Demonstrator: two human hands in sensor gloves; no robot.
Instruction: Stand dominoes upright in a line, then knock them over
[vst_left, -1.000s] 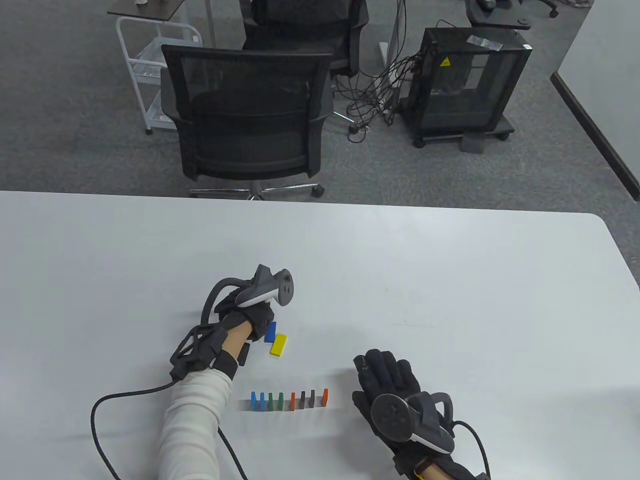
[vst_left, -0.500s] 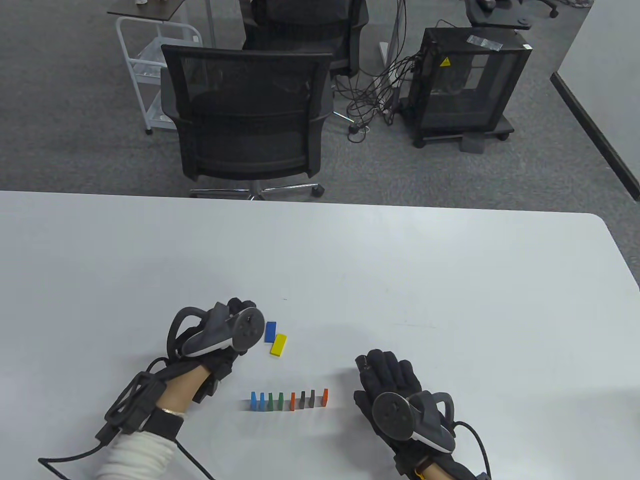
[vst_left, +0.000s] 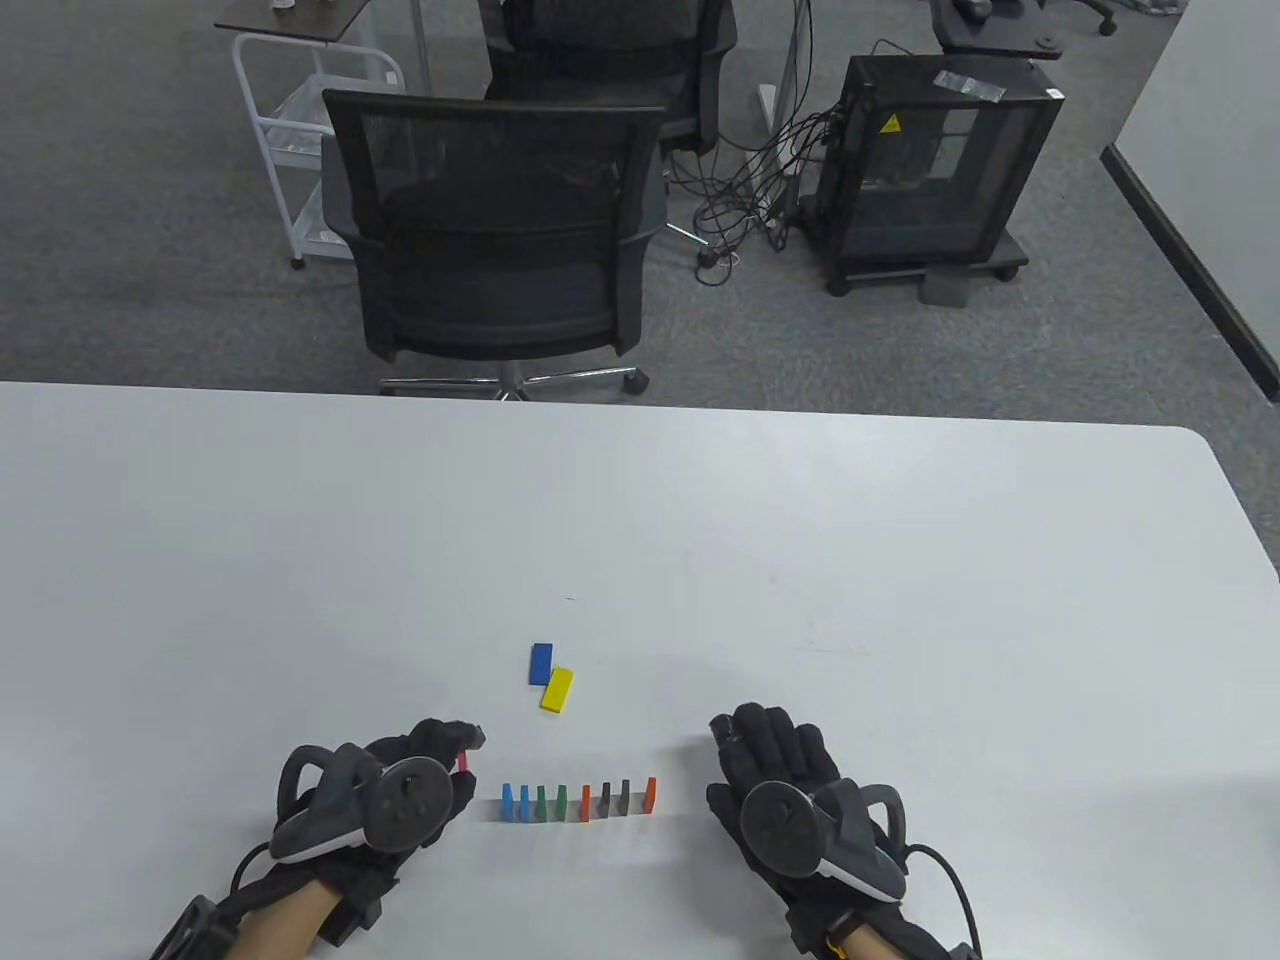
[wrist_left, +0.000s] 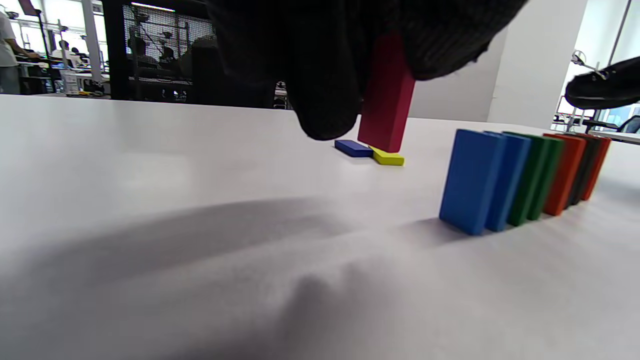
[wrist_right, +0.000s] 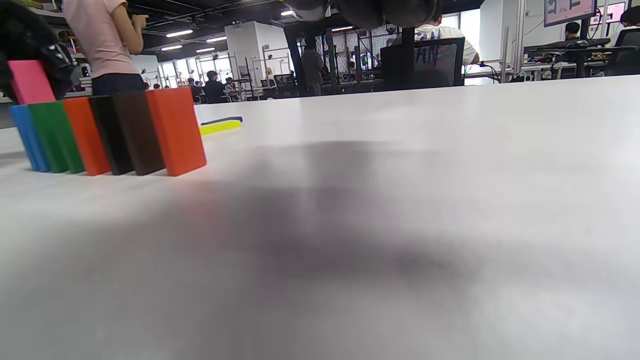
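Note:
Several dominoes stand upright in a row (vst_left: 578, 800) near the table's front: blue, green, orange, dark and orange ones (wrist_left: 520, 177) (wrist_right: 107, 132). My left hand (vst_left: 440, 750) pinches a pink-red domino (vst_left: 463, 762) (wrist_left: 387, 95) upright, above the table just left of the row's blue end. A blue domino (vst_left: 541, 662) and a yellow domino (vst_left: 557, 689) lie flat behind the row. My right hand (vst_left: 770, 745) rests flat on the table, fingers straight, to the right of the row's orange end.
The white table (vst_left: 900, 560) stretches wide behind and beside the row. A black mesh office chair (vst_left: 490, 230) stands past the far edge, with a white trolley (vst_left: 290, 120) and a black cabinet (vst_left: 930, 170) on the carpet beyond.
My left hand has drawn back from the flat dominoes toward the front, carrying the pink-red domino to the row's left end. The right hand has stayed in place.

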